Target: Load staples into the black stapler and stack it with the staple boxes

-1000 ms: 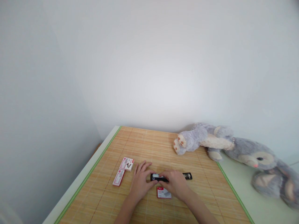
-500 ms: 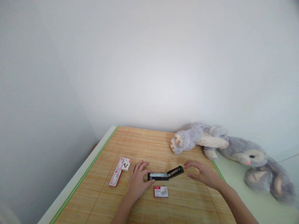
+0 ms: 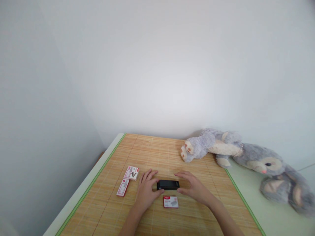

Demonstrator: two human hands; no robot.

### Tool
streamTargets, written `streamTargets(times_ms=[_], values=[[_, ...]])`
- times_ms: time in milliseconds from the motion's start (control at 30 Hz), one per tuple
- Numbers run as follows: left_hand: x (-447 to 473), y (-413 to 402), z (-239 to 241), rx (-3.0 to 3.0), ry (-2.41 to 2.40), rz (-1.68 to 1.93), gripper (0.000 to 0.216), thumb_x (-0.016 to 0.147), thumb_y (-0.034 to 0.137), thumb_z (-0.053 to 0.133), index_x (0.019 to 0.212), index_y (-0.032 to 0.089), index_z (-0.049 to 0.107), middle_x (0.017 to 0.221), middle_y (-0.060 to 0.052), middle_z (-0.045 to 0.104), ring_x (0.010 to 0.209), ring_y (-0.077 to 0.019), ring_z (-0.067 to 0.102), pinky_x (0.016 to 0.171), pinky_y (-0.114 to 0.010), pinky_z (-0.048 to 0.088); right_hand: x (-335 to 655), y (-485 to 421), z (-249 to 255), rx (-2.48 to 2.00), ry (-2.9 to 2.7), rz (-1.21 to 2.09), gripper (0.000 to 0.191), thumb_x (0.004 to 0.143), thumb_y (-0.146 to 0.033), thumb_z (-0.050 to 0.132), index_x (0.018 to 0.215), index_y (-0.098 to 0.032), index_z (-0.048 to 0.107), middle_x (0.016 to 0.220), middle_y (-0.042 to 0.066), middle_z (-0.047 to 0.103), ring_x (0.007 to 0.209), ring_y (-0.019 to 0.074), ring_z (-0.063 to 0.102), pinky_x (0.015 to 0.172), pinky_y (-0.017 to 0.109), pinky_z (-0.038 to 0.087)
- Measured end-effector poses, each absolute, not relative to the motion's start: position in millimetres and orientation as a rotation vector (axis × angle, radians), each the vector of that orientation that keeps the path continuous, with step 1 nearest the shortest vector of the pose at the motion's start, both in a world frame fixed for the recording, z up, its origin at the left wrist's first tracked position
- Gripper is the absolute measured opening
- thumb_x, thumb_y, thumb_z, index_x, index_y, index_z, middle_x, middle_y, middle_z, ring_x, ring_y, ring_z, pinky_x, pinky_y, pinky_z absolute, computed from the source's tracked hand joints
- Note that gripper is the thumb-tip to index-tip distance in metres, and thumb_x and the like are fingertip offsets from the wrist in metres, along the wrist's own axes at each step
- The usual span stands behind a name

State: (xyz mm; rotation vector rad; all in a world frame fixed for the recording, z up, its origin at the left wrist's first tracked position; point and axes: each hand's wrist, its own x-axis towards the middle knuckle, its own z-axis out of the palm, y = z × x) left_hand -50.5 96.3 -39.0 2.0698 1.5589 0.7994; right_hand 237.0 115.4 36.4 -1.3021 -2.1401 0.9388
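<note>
I see a black stapler [image 3: 168, 185] lying closed and flat on the bamboo mat [image 3: 157, 154], near the front middle of the desk [image 3: 248, 193]. My left hand [image 3: 146, 188] rests palm down on the mat at the stapler's left end, fingers spread, with the thumb touching or just beside that end. My right hand [image 3: 194, 188] sits at the stapler's right end with the fingers loosely curved; its fingertips reach over that end, though I cannot tell whether they press on it. Neither hand is clamped around the stapler, and the two hands stand apart with the stapler between them.

Just in front of the stapler, close to my wrists, lies a small red-and-white staple box [image 3: 170, 202], flat on the mat. To the left of my left hand are two more staple boxes: one [image 3: 131, 172] farther back, and a narrower one [image 3: 123, 187] nearer to me, close together.

Farther off, at the back right, a grey plush rabbit [image 3: 246, 157] lies on its side, its feet over the mat's edge and its head on the pale green desk surface. A white wall [image 3: 157, 65] rises behind.
</note>
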Motion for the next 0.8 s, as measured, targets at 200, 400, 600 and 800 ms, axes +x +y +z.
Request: streamTargets(times_ms=[200,400,600,800], values=[[-50.5,95.8,-38.8,2.079,1.547,0.812,0.035,0.076,0.045,0.084,0.108,0.035,0.075,0.152,0.001,0.056,0.150,-0.0312,0.035,0.125,-0.059,0.021,182.4,124.2,30.6,-1.228,-2.259,0.859,0.030,0.076,-0.029,0.081,0.106,-0.028,0.080,0.105,0.005,0.077,0.102,0.0267,0.067,0.095,0.038,0.048],[-50.2,96.8,-39.0,2.067,1.536,0.842,0.033,0.074,0.043,0.086,0.103,0.034,0.075,0.149,0.001,0.058,0.148,-0.0320,0.037,0.123,-0.058,0.026,179.1,122.2,14.7,-1.287,-2.225,0.868,0.027,0.079,-0.029,0.077,0.105,-0.028,0.079,0.100,0.003,0.077,0.097,0.0252,0.068,0.087,0.033,0.048],[-50.9,87.4,-32.6,2.040,1.511,0.901,0.041,0.082,0.035,0.076,0.122,0.032,0.069,0.147,-0.005,0.057,0.141,-0.0308,0.044,0.120,-0.055,0.033,191.5,113.1,1.0,-1.355,-2.146,0.841,0.031,0.080,-0.025,0.073,0.111,-0.027,0.075,0.108,0.003,0.074,0.103,0.0239,0.065,0.092,0.033,0.048],[-35.8,43.5,-16.9,2.105,1.332,0.805,0.066,0.077,0.014,0.059,0.137,0.038,0.059,0.138,-0.002,0.061,0.128,-0.0267,0.052,0.112,-0.045,0.042,223.4,92.2,-12.4,-1.531,-1.962,0.722,0.026,0.087,-0.033,0.067,0.111,-0.024,0.072,0.109,0.008,0.069,0.108,0.0269,0.063,0.097,0.038,0.047]])
